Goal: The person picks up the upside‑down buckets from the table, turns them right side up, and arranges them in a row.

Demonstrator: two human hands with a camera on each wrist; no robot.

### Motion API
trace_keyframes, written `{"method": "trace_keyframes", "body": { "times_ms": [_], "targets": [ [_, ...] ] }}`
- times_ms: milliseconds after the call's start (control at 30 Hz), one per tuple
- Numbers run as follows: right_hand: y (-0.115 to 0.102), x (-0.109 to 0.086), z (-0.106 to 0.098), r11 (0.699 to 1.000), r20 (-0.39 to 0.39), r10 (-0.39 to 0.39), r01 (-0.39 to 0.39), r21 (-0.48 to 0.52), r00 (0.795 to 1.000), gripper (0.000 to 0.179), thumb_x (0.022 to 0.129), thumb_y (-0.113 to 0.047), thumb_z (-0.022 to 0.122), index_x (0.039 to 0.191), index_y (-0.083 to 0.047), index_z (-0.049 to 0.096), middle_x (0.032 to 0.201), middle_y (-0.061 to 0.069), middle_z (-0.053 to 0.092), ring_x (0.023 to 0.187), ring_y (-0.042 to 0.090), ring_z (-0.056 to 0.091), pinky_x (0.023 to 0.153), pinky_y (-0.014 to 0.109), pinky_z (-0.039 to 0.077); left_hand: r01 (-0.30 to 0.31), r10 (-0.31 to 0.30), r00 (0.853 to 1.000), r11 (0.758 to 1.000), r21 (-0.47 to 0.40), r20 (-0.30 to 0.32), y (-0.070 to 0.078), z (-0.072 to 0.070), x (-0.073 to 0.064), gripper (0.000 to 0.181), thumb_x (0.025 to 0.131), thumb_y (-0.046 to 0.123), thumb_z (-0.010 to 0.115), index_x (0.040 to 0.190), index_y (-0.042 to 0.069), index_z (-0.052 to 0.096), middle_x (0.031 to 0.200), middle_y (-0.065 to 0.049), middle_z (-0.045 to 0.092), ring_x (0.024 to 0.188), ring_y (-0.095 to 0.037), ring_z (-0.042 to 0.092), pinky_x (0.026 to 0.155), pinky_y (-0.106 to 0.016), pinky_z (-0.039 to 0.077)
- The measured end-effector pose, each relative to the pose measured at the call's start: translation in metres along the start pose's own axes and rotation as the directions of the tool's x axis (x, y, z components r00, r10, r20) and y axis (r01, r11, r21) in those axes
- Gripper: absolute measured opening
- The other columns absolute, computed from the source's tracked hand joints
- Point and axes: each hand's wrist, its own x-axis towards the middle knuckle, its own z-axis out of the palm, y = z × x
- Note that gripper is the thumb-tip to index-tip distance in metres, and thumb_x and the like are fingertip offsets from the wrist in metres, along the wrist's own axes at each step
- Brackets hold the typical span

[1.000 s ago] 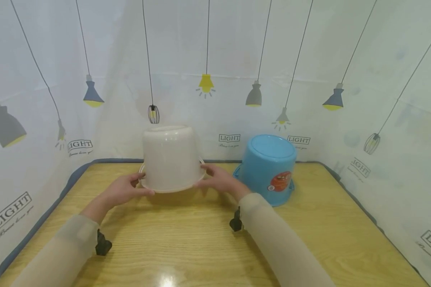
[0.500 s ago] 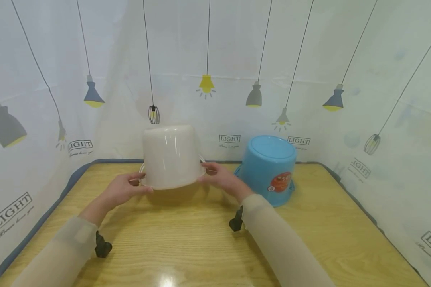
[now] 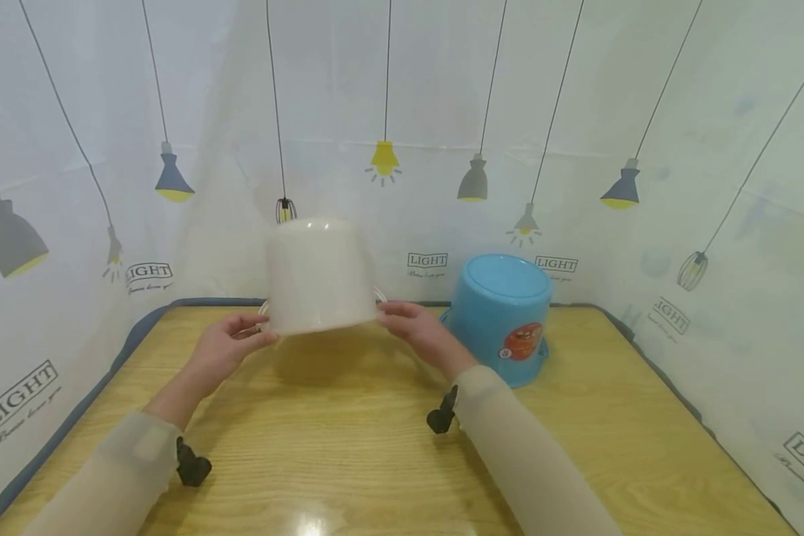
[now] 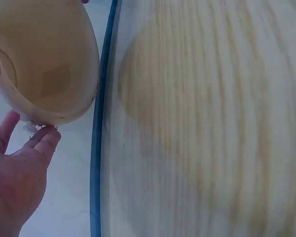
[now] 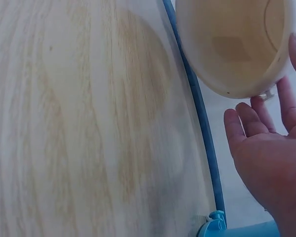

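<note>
An upside-down white bucket hangs above the table, tilted, its rim lower on the left. My left hand grips the rim on the left side, at the handle's end. On the opposite side, my right hand holds the rim near the other handle end. Both wrist views look into the bucket's mouth, where the bare inner wall shows. In the right wrist view several fingers lie under the rim. Right of it an inverted blue bucket with a red label stands on the table.
The wooden table has a dark blue edge along its back and sides. A white wall covering printed with lamps rises behind it. The white bucket's shadow falls on the tabletop.
The white bucket has risen off the table in both hands, tipping so its right side sits higher. The blue bucket has stayed in place.
</note>
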Motion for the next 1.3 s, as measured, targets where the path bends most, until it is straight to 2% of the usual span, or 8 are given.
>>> {"method": "trace_keyframes", "body": {
  "times_ms": [167,333,433,567,700,933,1100,1300],
  "targets": [
    [-0.002,-0.002,0.001,0.999,-0.036,-0.043,0.045,0.032,0.998,0.051,0.106,-0.049,0.071,0.152,-0.026,0.066,0.164,0.001,0.059,0.153,0.031,0.054,0.131,0.054,0.041,-0.025,0.024,0.999,1.000,-0.012,-0.049,0.002,-0.001,-0.002,0.067,0.107,0.051,0.070,0.158,0.010,0.059,0.163,-0.016,0.058,0.149,-0.037,0.057,0.122,-0.048,0.049],
    [-0.004,0.001,0.006,0.983,-0.083,-0.059,0.072,0.172,0.995,0.047,0.110,-0.033,0.069,0.152,-0.013,0.064,0.162,0.011,0.060,0.153,0.039,0.053,0.132,0.049,0.043,-0.024,0.019,0.996,0.998,-0.057,-0.087,0.005,-0.004,-0.006,0.066,0.106,0.058,0.067,0.158,0.018,0.061,0.161,0.000,0.062,0.145,-0.020,0.059,0.117,-0.029,0.053],
    [-0.004,0.004,0.008,0.958,-0.110,-0.074,0.101,0.270,0.991,0.045,0.110,-0.022,0.068,0.151,-0.005,0.063,0.162,0.014,0.060,0.152,0.040,0.053,0.131,0.046,0.044,-0.026,0.009,0.994,0.988,-0.151,-0.112,0.007,-0.005,-0.007,0.062,0.105,0.055,0.071,0.155,0.019,0.065,0.140,0.020,0.073,0.130,0.001,0.065,0.105,-0.012,0.054],
    [-0.004,0.007,0.009,0.937,-0.148,-0.083,0.128,0.326,0.985,0.042,0.110,-0.015,0.068,0.150,-0.002,0.064,0.158,0.015,0.063,0.145,0.033,0.060,0.128,0.044,0.048,-0.055,0.016,0.992,0.951,-0.305,-0.128,0.010,-0.004,-0.007,0.045,0.105,0.041,0.077,0.146,0.023,0.073,0.115,0.036,0.074,0.112,0.014,0.067,0.096,-0.006,0.055],
    [-0.003,0.007,0.007,0.934,-0.172,-0.084,0.138,0.329,0.981,0.041,0.109,-0.015,0.068,0.149,-0.003,0.065,0.154,0.015,0.066,0.140,0.029,0.064,0.127,0.044,0.049,-0.069,0.020,0.991,0.922,-0.380,-0.132,0.012,-0.002,-0.005,0.033,0.104,0.031,0.079,0.137,0.029,0.078,0.114,0.035,0.076,0.111,0.013,0.068,0.096,-0.007,0.056],
    [-0.009,0.003,0.002,0.939,-0.176,-0.090,0.142,0.312,0.980,0.039,0.109,-0.020,0.071,0.147,-0.010,0.069,0.148,0.010,0.071,0.138,0.027,0.066,0.125,0.045,0.051,-0.084,0.021,0.987,0.911,-0.404,-0.156,0.016,-0.001,-0.003,0.035,0.103,0.027,0.080,0.138,0.024,0.078,0.115,0.033,0.075,0.108,0.012,0.071,0.096,-0.007,0.057],
    [-0.014,-0.002,-0.001,0.946,-0.163,-0.086,0.132,0.296,0.983,0.038,0.108,-0.025,0.072,0.145,-0.016,0.071,0.144,0.005,0.075,0.135,0.025,0.068,0.123,0.044,0.053,-0.112,0.043,0.989,0.836,-0.537,-0.140,0.020,0.000,-0.002,0.031,0.103,0.017,0.079,0.134,0.021,0.080,0.108,0.020,0.082,0.105,0.004,0.078,0.100,-0.018,0.061],
    [-0.016,-0.005,-0.007,0.960,-0.131,-0.098,0.128,0.249,0.987,0.039,0.109,-0.025,0.071,0.148,-0.020,0.070,0.144,0.004,0.075,0.133,0.023,0.071,0.122,0.047,0.054,-0.110,0.041,0.990,0.821,-0.560,-0.134,0.022,0.000,-0.002,0.029,0.104,0.014,0.077,0.132,0.021,0.080,0.110,0.021,0.082,0.101,0.001,0.080,0.098,-0.020,0.063]
  ]
}}
